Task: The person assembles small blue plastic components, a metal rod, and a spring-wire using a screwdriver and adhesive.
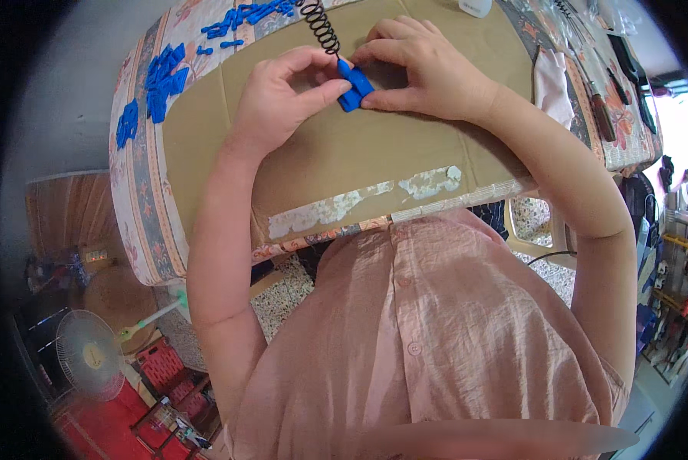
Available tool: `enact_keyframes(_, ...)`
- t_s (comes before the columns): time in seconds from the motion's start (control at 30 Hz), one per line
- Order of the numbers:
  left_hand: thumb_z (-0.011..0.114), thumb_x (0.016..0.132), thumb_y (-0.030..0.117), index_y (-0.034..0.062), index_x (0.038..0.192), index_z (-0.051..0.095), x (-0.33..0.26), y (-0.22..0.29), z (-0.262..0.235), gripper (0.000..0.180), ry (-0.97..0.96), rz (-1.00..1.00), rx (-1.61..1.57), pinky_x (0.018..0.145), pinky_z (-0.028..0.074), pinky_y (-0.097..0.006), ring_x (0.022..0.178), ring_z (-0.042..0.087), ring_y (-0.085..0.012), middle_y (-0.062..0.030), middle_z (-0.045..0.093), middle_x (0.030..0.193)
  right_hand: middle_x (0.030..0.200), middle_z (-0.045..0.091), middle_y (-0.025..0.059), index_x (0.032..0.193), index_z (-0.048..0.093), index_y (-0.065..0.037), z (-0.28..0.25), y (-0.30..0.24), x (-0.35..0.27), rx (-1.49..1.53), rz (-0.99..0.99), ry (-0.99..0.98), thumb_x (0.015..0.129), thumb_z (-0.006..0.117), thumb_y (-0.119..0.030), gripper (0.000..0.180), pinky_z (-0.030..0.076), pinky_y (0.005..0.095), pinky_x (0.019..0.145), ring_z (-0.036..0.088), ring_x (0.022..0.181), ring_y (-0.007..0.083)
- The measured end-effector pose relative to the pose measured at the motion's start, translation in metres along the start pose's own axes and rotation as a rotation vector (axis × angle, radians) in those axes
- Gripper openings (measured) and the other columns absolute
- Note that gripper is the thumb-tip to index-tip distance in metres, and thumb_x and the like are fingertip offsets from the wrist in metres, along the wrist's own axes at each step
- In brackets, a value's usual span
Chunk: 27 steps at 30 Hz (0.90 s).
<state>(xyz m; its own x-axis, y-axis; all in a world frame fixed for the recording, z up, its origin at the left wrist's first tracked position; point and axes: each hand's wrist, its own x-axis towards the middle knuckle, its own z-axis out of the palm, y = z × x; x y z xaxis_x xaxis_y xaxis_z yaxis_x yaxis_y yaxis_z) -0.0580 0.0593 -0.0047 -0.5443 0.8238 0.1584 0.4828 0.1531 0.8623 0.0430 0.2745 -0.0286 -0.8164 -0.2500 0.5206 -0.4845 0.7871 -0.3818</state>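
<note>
Both forearms bare, coming up from the lower edge, elbows bent and splayed outward, wrists converging at the top centre. Left hand (282, 96): fingers curled, thumb and index pinched together, back of the hand toward the camera. Right hand (428, 69): arched, fingertips pointing left toward the left hand, thumb low. Fingertips of both hands almost meet.

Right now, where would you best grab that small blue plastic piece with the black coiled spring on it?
Grip the small blue plastic piece across its two long flat sides, coming from left and right as the left hand and right hand do. Its upper end joins the black coiled spring, so the lower blocky half seems the freest part to pinch.
</note>
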Motion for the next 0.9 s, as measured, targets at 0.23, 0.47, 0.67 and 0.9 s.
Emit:
enact_keyframes(0.23, 0.07, 0.088, 0.004, -0.0005, 0.109, 0.068, -0.003, -0.009, -0.005, 0.021, 0.024, 0.053, -0.218, 0.087, 0.053, -0.026, 0.093, 0.065, -0.0101, -0.0036, 0.07, 0.101, 0.108, 0.059, 0.014, 0.113, 0.067, -0.008, -0.019, -0.016, 0.011, 0.061, 0.11, -0.172, 0.074, 0.08, -0.03, 0.047, 0.04, 0.043, 0.095, 0.053, 0.107, 0.0322)
enact_keyframes(0.47, 0.068, 0.09, 0.007, 0.0002, 0.111, 0.068, 0.001, -0.005, -0.002, 0.022, 0.025, 0.08, -0.251, 0.089, 0.052, -0.025, 0.094, 0.065, -0.0097, -0.0032, 0.07, 0.101, 0.106, 0.058, 0.0132, 0.11, 0.066, -0.006, -0.02, -0.019, 0.01, 0.079, 0.096, -0.135, 0.074, 0.08, -0.029, 0.045, 0.04, 0.0426, 0.094, 0.054, 0.105, 0.0332)
enact_keyframes(0.67, 0.069, 0.09, 0.007, -0.0006, 0.11, 0.068, 0.002, -0.008, 0.0, 0.021, 0.008, 0.075, -0.219, 0.087, 0.052, -0.025, 0.091, 0.064, -0.0085, -0.002, 0.07, 0.099, 0.106, 0.058, 0.0132, 0.108, 0.066, -0.005, -0.018, -0.018, 0.01, 0.035, 0.12, -0.153, 0.074, 0.079, -0.03, 0.044, 0.04, 0.0425, 0.093, 0.053, 0.105, 0.0333)
enact_keyframes(0.9, 0.069, 0.089, 0.004, -0.0006, 0.11, 0.068, 0.002, -0.012, 0.001, 0.022, -0.012, 0.015, -0.168, 0.084, 0.052, -0.024, 0.09, 0.063, -0.008, -0.0016, 0.068, 0.098, 0.104, 0.06, 0.0113, 0.108, 0.066, -0.006, -0.01, -0.01, 0.005, -0.044, 0.008, -0.063, 0.078, 0.079, -0.029, 0.04, 0.044, 0.04, 0.092, 0.058, 0.102, 0.0284)
